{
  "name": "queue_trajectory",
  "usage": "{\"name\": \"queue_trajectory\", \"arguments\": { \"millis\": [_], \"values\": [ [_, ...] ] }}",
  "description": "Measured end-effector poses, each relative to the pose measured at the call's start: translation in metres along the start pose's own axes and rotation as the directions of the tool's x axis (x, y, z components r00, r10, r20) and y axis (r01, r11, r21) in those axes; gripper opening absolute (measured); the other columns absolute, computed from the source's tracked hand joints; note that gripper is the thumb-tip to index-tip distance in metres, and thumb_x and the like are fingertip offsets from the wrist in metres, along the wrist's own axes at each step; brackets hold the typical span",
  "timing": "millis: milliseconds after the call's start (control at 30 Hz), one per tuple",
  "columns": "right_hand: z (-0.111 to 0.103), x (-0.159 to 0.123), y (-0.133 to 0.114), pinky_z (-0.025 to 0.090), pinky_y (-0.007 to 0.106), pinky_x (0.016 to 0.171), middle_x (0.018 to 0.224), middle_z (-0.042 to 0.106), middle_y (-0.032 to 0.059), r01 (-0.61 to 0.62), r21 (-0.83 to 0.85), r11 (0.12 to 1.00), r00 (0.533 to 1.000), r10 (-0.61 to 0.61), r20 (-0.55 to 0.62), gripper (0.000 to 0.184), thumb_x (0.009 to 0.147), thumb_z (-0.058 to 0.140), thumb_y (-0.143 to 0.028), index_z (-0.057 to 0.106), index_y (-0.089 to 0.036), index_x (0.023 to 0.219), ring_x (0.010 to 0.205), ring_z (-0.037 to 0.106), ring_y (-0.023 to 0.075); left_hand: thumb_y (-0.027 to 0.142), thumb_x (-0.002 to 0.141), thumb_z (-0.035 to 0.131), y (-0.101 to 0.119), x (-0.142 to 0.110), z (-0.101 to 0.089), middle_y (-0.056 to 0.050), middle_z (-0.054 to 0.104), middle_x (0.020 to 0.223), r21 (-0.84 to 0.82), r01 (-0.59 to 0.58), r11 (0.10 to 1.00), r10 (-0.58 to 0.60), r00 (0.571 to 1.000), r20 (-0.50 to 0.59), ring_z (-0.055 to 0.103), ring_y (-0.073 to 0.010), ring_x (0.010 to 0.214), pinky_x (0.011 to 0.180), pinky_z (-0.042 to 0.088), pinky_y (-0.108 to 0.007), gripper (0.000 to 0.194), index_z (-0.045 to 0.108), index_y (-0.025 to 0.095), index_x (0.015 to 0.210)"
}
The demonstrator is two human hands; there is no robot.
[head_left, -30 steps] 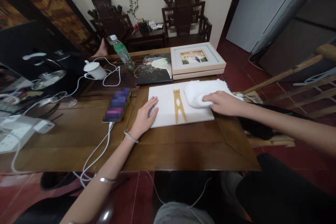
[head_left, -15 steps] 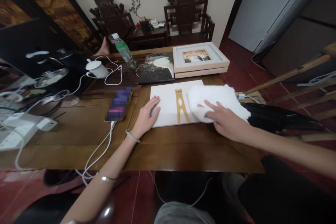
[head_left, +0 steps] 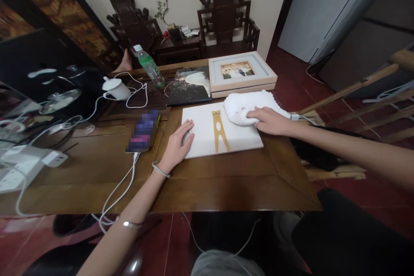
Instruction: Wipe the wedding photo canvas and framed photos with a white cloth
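A white board [head_left: 197, 133] with a tan cat-headed, long-legged figure [head_left: 218, 131] on it lies flat on the brown wooden table [head_left: 210, 185]. My left hand [head_left: 179, 142] rests on the board's left edge, its fingers stretched out and holding nothing. At the board's upper right, my right hand [head_left: 270, 120] grips a fluffy white cloth [head_left: 249, 105] and presses it against the surface. The cloth covers the board's upper right corner; the fingers of my right hand are partly sunk in it.
Behind the board are a dark photo panel [head_left: 190, 86] and a framed picture [head_left: 242, 71]. To the left lie a phone [head_left: 142, 131] on a white cable, a lidded white cup [head_left: 117, 89], a green bottle [head_left: 150, 67] and a power strip [head_left: 21, 166]. Someone's bare foot [head_left: 125, 61] shows beyond the table.
My right hand has moved the white cloth away from me and slightly left, uncovering the board's lower right corner. My left hand has stayed on the board's left edge.
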State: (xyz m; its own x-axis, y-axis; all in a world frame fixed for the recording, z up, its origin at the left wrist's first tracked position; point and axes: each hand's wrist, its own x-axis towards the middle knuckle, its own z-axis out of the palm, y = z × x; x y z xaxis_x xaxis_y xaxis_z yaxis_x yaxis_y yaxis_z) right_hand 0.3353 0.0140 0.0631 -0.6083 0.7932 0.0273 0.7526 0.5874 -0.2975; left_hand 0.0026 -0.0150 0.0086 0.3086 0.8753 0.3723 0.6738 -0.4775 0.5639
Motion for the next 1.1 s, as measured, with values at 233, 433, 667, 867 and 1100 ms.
{"name": "queue_trajectory", "arguments": {
  "millis": [233,433,667,867,1100],
  "values": [
    [-0.001,-0.003,-0.031,0.039,0.045,0.094,0.136,0.049,0.0164,-0.051,-0.161,0.986,0.992,0.068,0.102,0.037,0.067,0.042,0.000,0.059,-0.016,0.096,0.117,0.051,0.0314,0.030,0.091,0.048,0.001,0.000,0.000,-0.013,0.054,0.136,-0.020,-0.004,1.000,0.004,1.000,-0.001,0.044,-0.0231,0.132,0.113,0.033,-0.044,0.039,0.057,0.013,0.124],
    [-0.015,-0.042,-0.089,0.042,0.035,0.069,0.100,0.068,0.0123,-0.060,-0.141,0.988,0.973,0.089,0.212,0.036,0.066,0.042,0.001,0.063,-0.019,0.087,0.082,0.063,0.0255,0.030,0.091,0.048,0.001,0.001,0.000,-0.014,0.054,0.135,-0.029,-0.008,1.000,0.008,1.000,-0.003,0.045,-0.0237,0.132,0.113,0.033,-0.045,0.038,0.058,0.012,0.123],
    [-0.019,-0.042,-0.069,0.038,0.030,0.064,0.077,0.063,0.0054,-0.091,-0.078,0.993,0.973,0.106,0.207,0.033,0.065,0.040,-0.001,0.061,-0.021,0.082,0.077,0.060,0.0217,0.030,0.091,0.047,0.001,0.001,0.001,-0.014,0.054,0.136,-0.021,-0.009,1.000,0.009,1.000,-0.005,0.045,-0.0236,0.132,0.112,0.033,-0.047,0.039,0.057,0.012,0.124],
    [-0.007,-0.006,-0.007,0.042,0.033,0.075,0.088,0.065,0.0072,-0.014,-0.143,0.990,0.999,0.020,0.041,0.035,0.067,0.040,-0.003,0.060,-0.019,0.092,0.084,0.060,0.0230,0.031,0.091,0.047,0.000,0.001,0.001,-0.014,0.054,0.136,-0.022,-0.008,1.000,0.008,1.000,-0.006,0.045,-0.0237,0.132,0.112,0.034,-0.046,0.039,0.058,0.012,0.124],
    [0.008,0.002,-0.024,0.041,0.046,0.094,0.131,0.054,0.0192,-0.115,-0.200,0.973,0.993,0.108,-0.045,0.039,0.069,0.040,0.000,0.060,-0.013,0.100,0.116,0.053,0.0310,0.030,0.091,0.047,0.002,0.001,0.000,-0.015,0.054,0.135,-0.033,-0.007,0.999,0.007,1.000,-0.006,0.044,-0.0234,0.132,0.112,0.033,-0.045,0.039,0.058,0.011,0.123]
  ]
}}
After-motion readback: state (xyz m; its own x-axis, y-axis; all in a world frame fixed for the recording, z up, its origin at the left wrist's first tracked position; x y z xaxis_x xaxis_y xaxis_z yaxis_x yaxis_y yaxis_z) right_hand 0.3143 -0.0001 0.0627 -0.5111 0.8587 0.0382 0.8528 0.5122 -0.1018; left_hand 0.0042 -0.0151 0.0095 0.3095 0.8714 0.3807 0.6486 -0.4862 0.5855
